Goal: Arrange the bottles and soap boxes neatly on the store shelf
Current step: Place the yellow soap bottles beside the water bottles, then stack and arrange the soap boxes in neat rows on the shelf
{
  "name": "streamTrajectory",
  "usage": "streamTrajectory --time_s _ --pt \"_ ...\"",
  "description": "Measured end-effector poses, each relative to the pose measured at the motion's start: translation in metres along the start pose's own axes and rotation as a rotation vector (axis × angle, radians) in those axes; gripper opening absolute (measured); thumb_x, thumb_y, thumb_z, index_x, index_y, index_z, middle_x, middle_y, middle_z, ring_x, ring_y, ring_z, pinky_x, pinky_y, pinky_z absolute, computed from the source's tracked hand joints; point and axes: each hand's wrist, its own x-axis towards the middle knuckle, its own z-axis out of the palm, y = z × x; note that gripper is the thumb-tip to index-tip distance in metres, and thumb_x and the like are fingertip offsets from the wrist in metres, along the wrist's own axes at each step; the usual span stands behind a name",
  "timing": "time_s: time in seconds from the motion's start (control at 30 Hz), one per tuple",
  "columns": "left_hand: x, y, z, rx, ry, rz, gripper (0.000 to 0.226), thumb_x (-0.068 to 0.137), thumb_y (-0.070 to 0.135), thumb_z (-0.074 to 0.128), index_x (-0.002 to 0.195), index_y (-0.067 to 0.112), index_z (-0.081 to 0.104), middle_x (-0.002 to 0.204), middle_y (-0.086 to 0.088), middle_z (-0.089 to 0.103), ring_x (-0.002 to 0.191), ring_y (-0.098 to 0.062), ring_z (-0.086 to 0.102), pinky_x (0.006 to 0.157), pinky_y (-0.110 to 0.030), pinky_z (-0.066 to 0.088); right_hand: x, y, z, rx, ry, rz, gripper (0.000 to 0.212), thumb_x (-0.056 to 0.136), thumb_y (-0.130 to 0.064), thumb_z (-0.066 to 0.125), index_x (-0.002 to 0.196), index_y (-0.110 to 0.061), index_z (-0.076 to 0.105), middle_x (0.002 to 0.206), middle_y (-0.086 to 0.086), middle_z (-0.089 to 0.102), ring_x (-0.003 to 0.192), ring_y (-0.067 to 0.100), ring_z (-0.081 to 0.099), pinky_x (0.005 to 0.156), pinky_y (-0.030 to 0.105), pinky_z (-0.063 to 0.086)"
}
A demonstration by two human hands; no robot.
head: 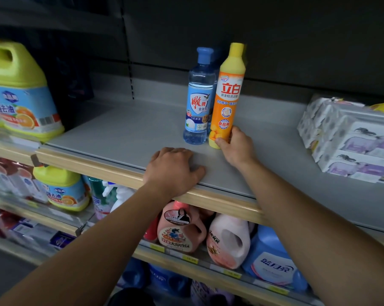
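Yellow bottle (227, 93) upright, base pinched by right hand (237, 146) fingers (232, 133); left hand (173, 166) flat on shelf (120, 129).

Yellow-capped orange bottle (227, 96), clear blue bottle (198, 98), grey shelf (124, 129).

Single head cam, fwd and down, close over shelf (124, 129) front edge.

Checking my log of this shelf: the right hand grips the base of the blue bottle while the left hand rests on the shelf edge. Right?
Not quite. In the head view the right hand grips the base of the yellow-orange bottle, not the blue bottle standing beside it. The left hand does rest on the shelf edge.
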Motion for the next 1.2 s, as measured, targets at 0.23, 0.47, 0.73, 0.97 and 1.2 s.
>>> streamTrajectory --time_s 0.23,0.47,0.73,0.97,1.2 --pt "0.000 -0.001 -0.001 -0.020 0.019 -0.015 0.067 0.072 0.072 0.029 0.110 0.030 0.063 0.109 0.006 0.066 0.110 -0.021 0.052 0.088 -0.038 0.042 -0.005 -0.001 -0.005 0.036 -0.010 0.045 0.053 0.089 -0.041 0.066 0.129 -0.010 0.051 0.128 0.009 0.063 0.113 0.029 0.061 0.092 0.038 0.048" --pt "-0.006 0.001 -0.007 -0.054 0.018 -0.026 0.052 0.079 0.063 0.043 0.107 0.025 0.066 0.102 0.000 0.069 0.105 -0.025 0.056 0.084 -0.035 0.044 -0.049 0.025 -0.048 -0.054 -0.015 -0.030 0.055 0.091 -0.042 0.060 0.137 -0.014 0.049 0.139 0.006 0.056 0.126 0.026 0.054 0.104 0.035 0.042" --pt "0.000 0.080 0.001 -0.374 -0.007 0.042 0.038 0.083 0.036 0.064 0.119 0.024 0.065 0.115 0.002 0.070 0.104 -0.021 0.064 0.089 -0.031 0.048 -0.115 0.108 -0.151 -0.268 0.051 0.078 0.048 0.093 -0.039 0.057 0.134 -0.015 0.053 0.139 0.008 0.054 0.127 0.026 0.050 0.105 0.034 0.038" --pt "0.013 0.191 0.024 -0.627 -0.044 0.172 0.035 0.085 0.025 0.067 0.119 0.019 0.064 0.109 -0.001 0.070 0.093 -0.017 0.069 0.088 -0.022 0.046 -0.149 0.175 -0.225 -0.481 0.104 0.314 0.051 0.095 -0.046 0.049 0.133 -0.013 0.054 0.138 0.010 0.053 0.125 0.032 0.049 0.101 0.040 0.044" --pt "0.054 0.253 0.033 -0.689 0.014 0.186 0.048 0.085 0.035 0.068 0.129 0.019 0.054 0.118 -0.001 0.063 0.096 -0.023 0.065 0.090 -0.033 0.050 -0.147 0.189 -0.224 -0.590 0.030 0.339 0.051 0.094 -0.051 0.035 0.128 -0.018 0.053 0.129 0.006 0.053 0.122 0.029 0.047 0.104 0.040 0.038"
